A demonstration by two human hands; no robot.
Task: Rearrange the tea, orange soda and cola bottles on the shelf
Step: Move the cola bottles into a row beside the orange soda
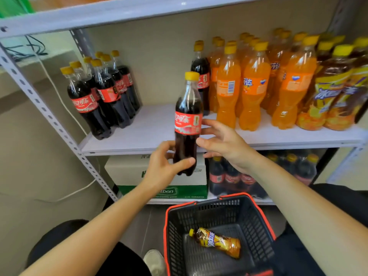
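Observation:
My left hand grips the lower part of a cola bottle with a yellow cap and red label, held upright in front of the white shelf. My right hand hovers just right of the bottle with fingers spread, fingertips near its label. Several cola bottles stand at the shelf's left. One more cola bottle stands beside the orange soda bottles in the middle-right. Tea bottles fill the far right. A tea bottle lies in the basket.
The black basket with a red rim sits on the floor below my arms. On the lower shelf are a white carton, a green box and a wrapped pack of cola. A perforated metal upright and white cable run at left.

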